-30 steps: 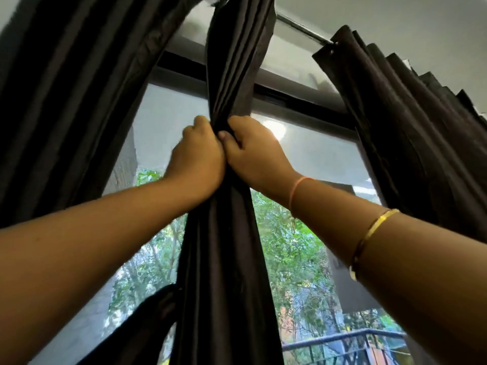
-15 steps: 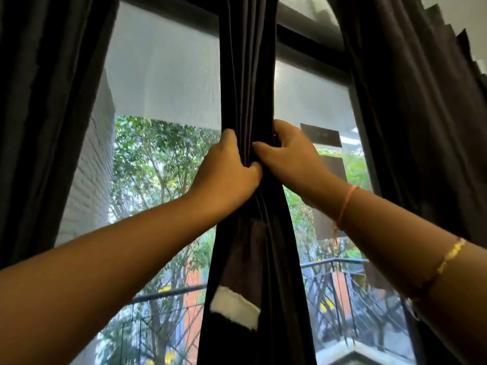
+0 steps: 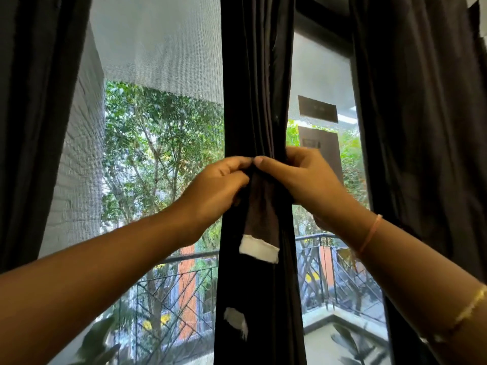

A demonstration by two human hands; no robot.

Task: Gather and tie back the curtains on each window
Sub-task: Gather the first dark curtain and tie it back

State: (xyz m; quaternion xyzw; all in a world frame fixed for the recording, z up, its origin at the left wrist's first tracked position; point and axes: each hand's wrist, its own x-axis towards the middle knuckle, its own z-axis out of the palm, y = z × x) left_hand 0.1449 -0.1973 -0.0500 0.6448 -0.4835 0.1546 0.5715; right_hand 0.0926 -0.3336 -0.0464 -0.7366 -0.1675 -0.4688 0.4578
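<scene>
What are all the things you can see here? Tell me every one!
middle curtain: one, dark, window centre, gathered
left curtain: one, dark, left edge
right curtain: one, dark, right edge
strap: one, brownish, hanging on middle curtain below hands
white patches: two, white, strap end and lower down
railing: one, dark, outside, below
trees: several, green, outside
brick wall: one, pale grey, outside left
thread: one, orange, right wrist
bangle: one, gold, right forearm
left hand: one, gripping middle curtain
right hand: one, gripping middle curtain
</scene>
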